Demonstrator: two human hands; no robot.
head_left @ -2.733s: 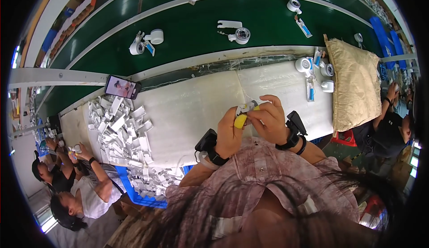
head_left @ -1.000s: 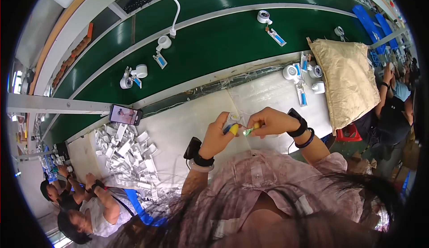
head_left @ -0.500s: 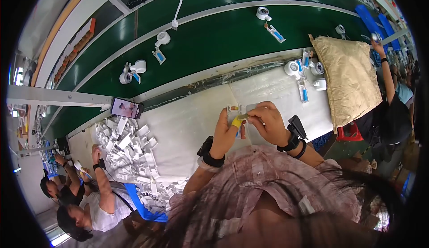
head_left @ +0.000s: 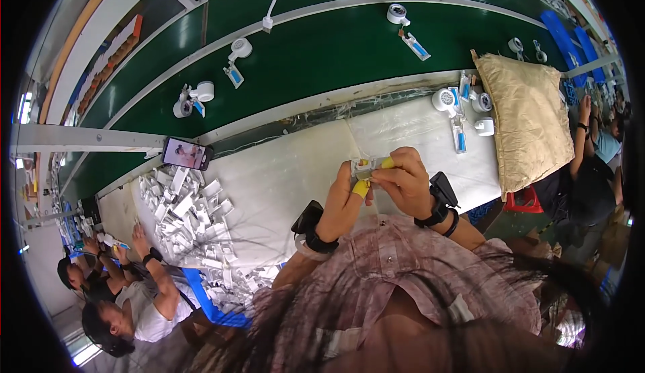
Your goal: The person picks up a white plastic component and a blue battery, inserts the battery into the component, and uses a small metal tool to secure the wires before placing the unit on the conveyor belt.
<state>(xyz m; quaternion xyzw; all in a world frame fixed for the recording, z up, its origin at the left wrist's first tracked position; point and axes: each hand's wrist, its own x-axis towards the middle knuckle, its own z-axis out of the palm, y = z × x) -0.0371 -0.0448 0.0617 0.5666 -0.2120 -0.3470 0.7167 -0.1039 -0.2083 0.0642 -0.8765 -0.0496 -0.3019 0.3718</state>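
My left hand (head_left: 341, 206), a yellow finger cot on its thumb, grips a small white plastic housing (head_left: 363, 162) above the worktable. My right hand (head_left: 407, 183) meets it from the right, fingers pinched on a small grey flat piece (head_left: 367, 174) against the housing. A yellow cot covers one right fingertip as well. The fingers hide much of both parts. Left of my hands lies a heap of loose white plastic parts (head_left: 185, 205). To the right rest several white round-headed units (head_left: 445, 100) with blue-marked handles.
Beyond the pale worktable (head_left: 282, 171) runs a green conveyor belt (head_left: 295, 64) carrying more units. A phone (head_left: 186, 154) leans at the heap's far edge. A tan sack (head_left: 527, 124) stands at right. Co-workers (head_left: 151, 306) sit at left; another person (head_left: 588, 178) is at right.
My right fingers have closed in over the housing, and their yellow-tipped finger now shows at its right end. The view has shifted slightly. The co-worker's hand at left has lowered.
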